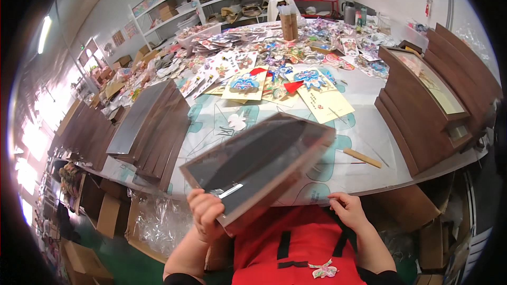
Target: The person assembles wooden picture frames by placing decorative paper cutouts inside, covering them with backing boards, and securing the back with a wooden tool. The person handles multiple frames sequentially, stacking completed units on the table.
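My left hand [205, 212] is closed round the near left corner of a brown shadow-box frame [259, 163] with a dark glossy panel, which is tilted above the table. Light glints off its front. At the table's front edge, my right hand [346, 208] is closed with the thumb against the fingers; whatever it pinches, if anything, is hidden. Beyond the frame lie a cream card with a blue flower-like cutout [246, 83], another blue cutout [309, 79] on a cream sheet [330, 104], and a red piece [292, 86].
More brown frames stand stacked at the left [153, 126] and right [422, 105]. A wooden-handled tool [362, 158] and a white cutout [236, 122] lie on the table [369, 137]. Heaped paper pieces cover its far side. Cardboard boxes [108, 214] and plastic wrap [163, 221] are below.
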`<state>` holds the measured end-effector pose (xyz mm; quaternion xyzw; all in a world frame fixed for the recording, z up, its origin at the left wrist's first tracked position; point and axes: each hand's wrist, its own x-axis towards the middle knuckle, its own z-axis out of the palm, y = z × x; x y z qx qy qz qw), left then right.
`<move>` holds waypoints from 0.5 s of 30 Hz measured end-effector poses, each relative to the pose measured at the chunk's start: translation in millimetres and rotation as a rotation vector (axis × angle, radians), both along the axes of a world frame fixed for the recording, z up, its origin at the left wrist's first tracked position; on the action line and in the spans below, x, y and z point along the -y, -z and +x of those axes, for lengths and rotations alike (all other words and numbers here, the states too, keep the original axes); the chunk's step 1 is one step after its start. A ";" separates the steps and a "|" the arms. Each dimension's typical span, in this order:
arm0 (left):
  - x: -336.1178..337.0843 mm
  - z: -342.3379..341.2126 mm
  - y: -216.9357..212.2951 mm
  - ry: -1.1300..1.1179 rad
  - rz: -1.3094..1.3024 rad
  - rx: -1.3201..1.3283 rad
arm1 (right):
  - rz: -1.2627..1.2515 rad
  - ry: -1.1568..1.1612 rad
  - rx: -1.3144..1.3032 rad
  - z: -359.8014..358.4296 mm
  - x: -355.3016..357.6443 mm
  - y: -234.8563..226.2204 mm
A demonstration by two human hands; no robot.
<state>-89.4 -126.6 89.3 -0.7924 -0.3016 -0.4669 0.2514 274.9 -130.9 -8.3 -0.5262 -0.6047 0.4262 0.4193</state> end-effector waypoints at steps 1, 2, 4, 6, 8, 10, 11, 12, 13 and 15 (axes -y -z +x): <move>-1.7 9.3 9.3 0.064 -0.008 0.043 | -0.009 0.034 0.008 3.0 1.7 -0.6; 0.3 10.3 19.6 0.108 -0.049 0.055 | -0.025 0.052 0.010 4.2 2.7 -1.7; -2.5 11.9 46.5 0.163 -0.048 0.066 | -0.042 0.089 0.012 8.8 3.0 1.8; -8.3 2.6 77.0 0.198 -0.053 0.019 | -0.044 0.126 0.008 16.0 4.5 10.7; -9.0 -16.7 94.9 0.132 -0.117 -0.103 | -0.010 0.157 0.029 19.5 3.3 11.5; -14.7 -30.4 104.1 0.060 -0.201 -0.033 | 0.048 0.194 0.055 23.1 -0.8 13.2; -17.8 -38.0 106.1 0.010 -0.246 -0.034 | 0.135 0.233 0.104 23.8 -4.3 14.0; -20.0 -45.2 107.5 -0.039 -0.291 -0.035 | 0.203 0.271 0.185 24.9 -7.6 10.6; -21.4 -50.4 104.1 -0.044 -0.330 -0.050 | 0.271 0.310 0.263 26.0 -12.1 5.2; -18.6 -54.2 92.3 -0.104 -0.456 -0.194 | 0.438 0.337 0.363 29.6 -24.9 -2.4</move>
